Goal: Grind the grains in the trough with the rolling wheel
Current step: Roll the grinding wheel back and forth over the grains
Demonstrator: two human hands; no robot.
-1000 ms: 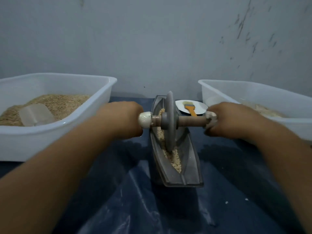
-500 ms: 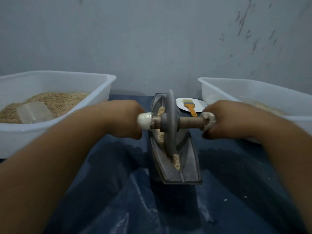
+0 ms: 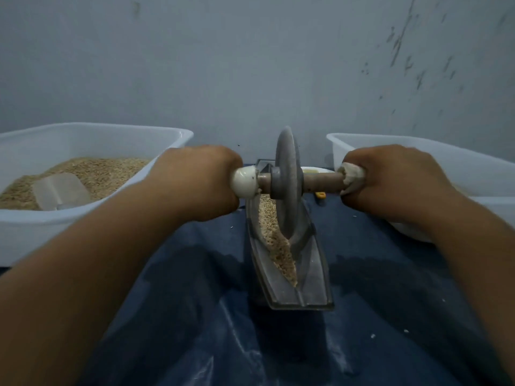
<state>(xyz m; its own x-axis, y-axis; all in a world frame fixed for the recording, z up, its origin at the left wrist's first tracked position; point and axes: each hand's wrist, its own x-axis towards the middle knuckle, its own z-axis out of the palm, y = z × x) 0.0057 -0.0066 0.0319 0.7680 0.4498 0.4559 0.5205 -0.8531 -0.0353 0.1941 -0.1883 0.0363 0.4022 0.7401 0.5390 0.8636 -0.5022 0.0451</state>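
At the centre of the frame a narrow metal trough lies on a dark blue sheet, with grains along its groove. The grey rolling wheel stands upright in the groove's far half. The left hand is curled round the axle's white left end, and the right hand is curled round its cloth-wrapped right end. At left, a white tub holds grain and a clear scoop.

Left hand and right hand curled into fists, forearms extended forward.
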